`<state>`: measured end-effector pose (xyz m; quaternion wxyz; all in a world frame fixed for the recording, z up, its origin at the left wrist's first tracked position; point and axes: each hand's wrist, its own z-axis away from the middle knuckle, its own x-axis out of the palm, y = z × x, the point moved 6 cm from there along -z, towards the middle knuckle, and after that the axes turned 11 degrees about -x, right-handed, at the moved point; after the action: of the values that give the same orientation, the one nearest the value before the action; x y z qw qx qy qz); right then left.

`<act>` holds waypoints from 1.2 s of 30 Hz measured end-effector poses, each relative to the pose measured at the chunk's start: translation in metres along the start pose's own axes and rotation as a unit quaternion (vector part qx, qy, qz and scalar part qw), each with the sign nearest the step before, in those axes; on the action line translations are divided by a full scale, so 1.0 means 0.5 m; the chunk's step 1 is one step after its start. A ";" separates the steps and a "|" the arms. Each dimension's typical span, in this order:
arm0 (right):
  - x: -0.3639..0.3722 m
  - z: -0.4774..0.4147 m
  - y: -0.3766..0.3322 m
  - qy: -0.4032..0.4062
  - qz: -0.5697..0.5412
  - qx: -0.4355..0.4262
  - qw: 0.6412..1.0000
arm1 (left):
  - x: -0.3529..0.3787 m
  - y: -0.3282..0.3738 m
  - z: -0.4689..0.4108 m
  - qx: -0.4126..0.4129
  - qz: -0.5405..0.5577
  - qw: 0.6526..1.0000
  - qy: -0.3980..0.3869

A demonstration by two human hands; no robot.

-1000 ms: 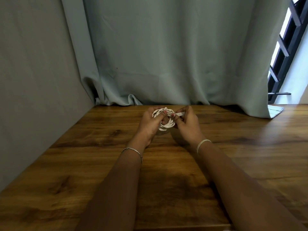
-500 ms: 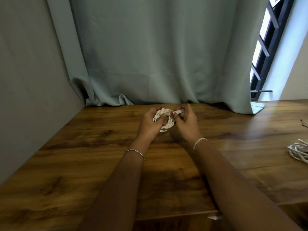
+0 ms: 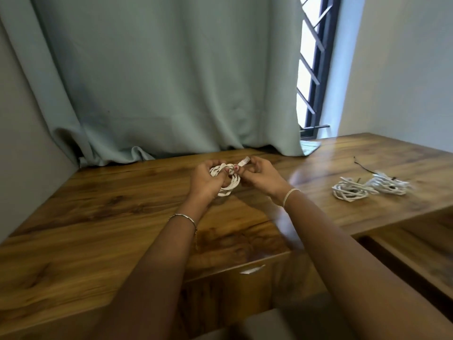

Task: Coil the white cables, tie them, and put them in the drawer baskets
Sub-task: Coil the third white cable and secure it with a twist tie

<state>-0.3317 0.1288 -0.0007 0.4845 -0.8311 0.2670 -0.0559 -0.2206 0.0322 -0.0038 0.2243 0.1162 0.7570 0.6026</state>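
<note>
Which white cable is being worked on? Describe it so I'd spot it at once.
Find the pale green curtain behind the wooden table; in front of its hem two hands meet. The left hand grips a tightly wound white cable coil while the right hand pinches its plug end. Unlike the loose white bundle and the messier bundle lying further right, it is the only one held.

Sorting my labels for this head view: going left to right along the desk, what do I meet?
left hand → coil → right hand → first bundle → second bundle
</note>
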 end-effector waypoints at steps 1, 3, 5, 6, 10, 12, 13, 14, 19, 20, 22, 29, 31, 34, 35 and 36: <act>-0.022 0.007 -0.008 0.003 0.004 0.006 1.000 | 0.021 0.009 0.004 -0.001 0.004 1.000 -0.001; -0.065 0.017 -0.019 0.011 0.018 0.018 1.000 | 0.063 0.019 0.006 -0.010 0.030 0.999 0.002; -0.108 0.020 -0.024 0.021 0.042 0.030 0.998 | 0.106 0.023 0.003 -0.023 0.051 0.998 0.006; -0.135 0.020 -0.025 0.034 0.058 0.039 0.997 | 0.130 0.025 0.003 -0.029 0.063 0.998 0.004; -0.264 0.012 -0.022 0.140 0.132 0.051 0.980 | 0.208 0.022 0.010 -0.050 0.099 0.994 -0.006; -0.348 0.009 -0.014 0.196 0.210 0.044 0.957 | 0.244 0.015 0.015 -0.076 0.140 0.987 -0.015; -0.393 0.008 -0.009 0.216 0.273 0.051 0.936 | 0.263 0.009 0.013 -0.088 0.162 0.983 -0.018; -0.435 0.010 -0.004 0.231 0.340 0.065 0.909 | 0.280 0.005 0.011 -0.094 0.177 0.980 -0.021; -0.598 0.020 0.034 0.238 0.538 0.179 0.788 | 0.346 -0.002 -0.020 -0.104 0.194 0.975 -0.037; -0.617 0.020 0.049 0.215 0.564 0.207 0.770 | 0.353 -0.005 -0.028 -0.109 0.194 0.974 -0.036; -0.652 0.015 0.084 0.173 0.606 0.253 0.734 | 0.368 -0.020 -0.051 -0.116 0.191 0.974 -0.031; -0.694 0.010 0.140 0.075 0.706 0.340 0.617 | 0.396 -0.046 -0.097 -0.134 0.199 0.969 -0.058; -0.701 0.009 0.153 0.050 0.707 0.368 0.602 | 0.395 -0.050 -0.101 -0.138 0.202 0.968 -0.061; -0.712 0.005 0.171 0.025 0.711 0.400 0.578 | 0.397 -0.050 -0.101 -0.141 0.203 0.966 -0.073; -0.715 0.005 0.173 0.022 0.713 0.402 0.574 | 0.398 -0.050 -0.101 -0.142 0.204 0.966 -0.075; -0.719 0.003 0.178 0.020 0.716 0.399 0.572 | 0.399 -0.049 -0.101 -0.144 0.204 0.965 -0.075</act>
<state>-0.6716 0.2745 -0.0163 0.6437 -0.0896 0.7355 0.1915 -0.4165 0.0718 -0.0583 0.1671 0.2800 0.6036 0.7276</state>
